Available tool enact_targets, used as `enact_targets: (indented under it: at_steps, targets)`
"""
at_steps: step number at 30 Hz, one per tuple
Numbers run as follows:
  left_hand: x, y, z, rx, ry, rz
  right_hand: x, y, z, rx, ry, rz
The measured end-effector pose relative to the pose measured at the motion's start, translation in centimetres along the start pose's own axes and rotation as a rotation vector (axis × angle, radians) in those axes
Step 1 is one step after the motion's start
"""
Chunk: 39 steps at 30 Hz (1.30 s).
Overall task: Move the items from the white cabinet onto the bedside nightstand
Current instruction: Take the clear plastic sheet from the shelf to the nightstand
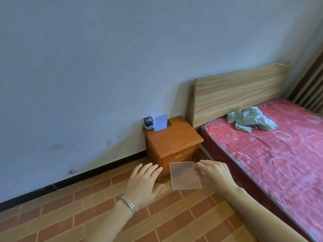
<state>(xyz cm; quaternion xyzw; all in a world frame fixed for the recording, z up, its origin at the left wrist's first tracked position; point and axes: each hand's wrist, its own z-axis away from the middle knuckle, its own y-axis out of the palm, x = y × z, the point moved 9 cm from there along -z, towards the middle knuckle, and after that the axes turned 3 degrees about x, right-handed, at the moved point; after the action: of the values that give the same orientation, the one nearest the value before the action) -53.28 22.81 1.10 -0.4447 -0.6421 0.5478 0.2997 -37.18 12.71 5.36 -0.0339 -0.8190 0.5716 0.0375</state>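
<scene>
A wooden nightstand [172,137] stands against the wall beside the bed. At its back edge sit a small black and white box [148,123] and a pale blue card [160,122] standing upright. My right hand [214,173] pinches a clear, square plastic sheet [185,175] by its right edge, held in the air in front of the nightstand. My left hand [144,184] hovers to the left of the sheet with fingers straight, holding nothing. A silver bracelet is on the left wrist. The white cabinet is out of view.
A bed with a red patterned mattress [272,154] and a wooden headboard [239,91] fills the right side. A crumpled grey cloth [251,120] lies on the mattress. The floor [87,215] is brick-patterned tile below a pale wall.
</scene>
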Motion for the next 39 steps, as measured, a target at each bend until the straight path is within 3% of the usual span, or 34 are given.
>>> enact_targets:
  at_steps: [14,22,29,34,39]
  targets:
    - [-1.3,9.9,-17.6,0.093,-0.025,0.043,-18.8,6.6,-8.2,0.116,0.026,-0.05]
    - [4.9,15.9,-29.6,0.126,-0.203,0.091,-26.2,12.1,-21.1,0.163,-0.185,-0.002]
    - [8.7,22.4,-39.3,0.231,-0.3,0.109,-34.3,21.5,-29.8,0.214,-0.223,0.047]
    - [11.7,29.2,-43.9,0.31,-0.424,0.105,-39.6,28.1,-36.0,0.272,-0.164,-0.105]
    - [13.3,35.6,-47.4,0.355,-0.499,0.126,-43.4,34.7,-40.7,0.321,-0.224,-0.116]
